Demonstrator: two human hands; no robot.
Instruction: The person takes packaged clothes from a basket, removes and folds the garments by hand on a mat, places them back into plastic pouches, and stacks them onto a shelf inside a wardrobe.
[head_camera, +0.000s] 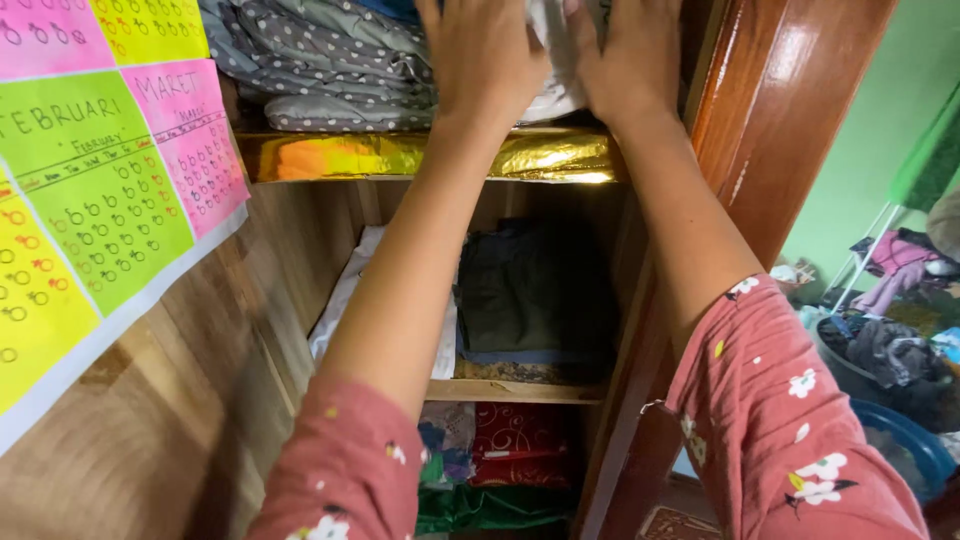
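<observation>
Gold foil lines the front edge of the top shelf (430, 157) of a wooden wardrobe, where a person in a red floral-print top presses both hands against a stack of folded laundry. The left hand (482, 55) lies flat with fingers spread on the pile, just beside grey polka-dot cloth (320, 60) folded at the left of the shelf. The right hand (622, 60) rests open, its grip not pinching anything, against a pale folded cloth (552, 60) that sits between the two hands at the shelf's right end; whether the fingertips curl around it cannot be told, as they run out of view. On the shelf below lie a white folded cloth (345, 290) and a dark folded garment (530, 290) side by side. Lower still sits a red patterned cloth (520, 440). A hand-drawn paper calendar (100, 170) in pink, green and yellow squares hangs on the open left door. Past the glossy brown right door (775, 120), a blue basin (915, 445) and heaped clothes (890, 350) stand against a green wall.
</observation>
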